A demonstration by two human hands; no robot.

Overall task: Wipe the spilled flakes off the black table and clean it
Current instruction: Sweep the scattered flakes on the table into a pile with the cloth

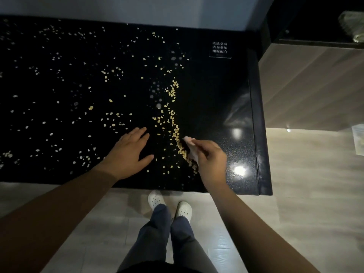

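Observation:
Pale yellow flakes lie scattered over the glossy black table; a dense curved line of them runs from the table's middle down toward the front edge. My right hand grips a small pinkish cloth and holds it against the lower end of that line. My left hand rests flat on the table with fingers spread, to the left of the line. The strip of table right of the cloth shows almost no flakes.
A small sign with white characters sits on the table's far right. A wooden cabinet stands right of the table. The table's front edge is just above my white shoes on the pale floor.

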